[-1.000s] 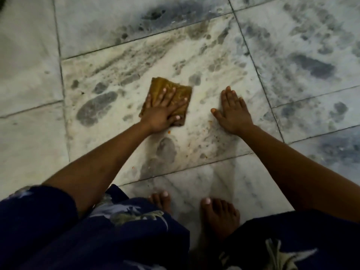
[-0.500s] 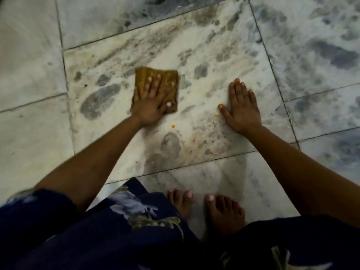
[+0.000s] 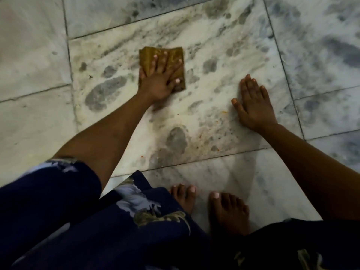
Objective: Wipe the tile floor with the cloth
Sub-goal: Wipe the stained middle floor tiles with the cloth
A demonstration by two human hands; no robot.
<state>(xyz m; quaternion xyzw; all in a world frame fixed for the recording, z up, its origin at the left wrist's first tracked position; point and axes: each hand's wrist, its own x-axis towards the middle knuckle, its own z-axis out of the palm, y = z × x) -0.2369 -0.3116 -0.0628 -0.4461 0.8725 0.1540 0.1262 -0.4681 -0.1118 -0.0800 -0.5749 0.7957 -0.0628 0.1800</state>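
Note:
A folded mustard-brown cloth [image 3: 172, 55] lies flat on the marble tile floor [image 3: 224, 61]. My left hand [image 3: 160, 78] presses down on it with straight, spread fingers, covering its middle and near part. My right hand [image 3: 253, 106] rests palm-down on the same tile, to the right of the cloth and nearer me, fingers straight and together. The tile is smeared with grey wet patches and streaks, and small orange crumbs lie near my right hand.
My two bare feet [image 3: 210, 203] stand on the tile nearest me, between my knees in dark blue patterned fabric [image 3: 109, 221]. Dark grout lines [image 3: 68, 45] divide the tiles. The tiles at the left look paler, those at the right are blotched grey.
My left hand has slid the cloth leftward and slightly away across the tile. My right hand has stayed planted on the floor.

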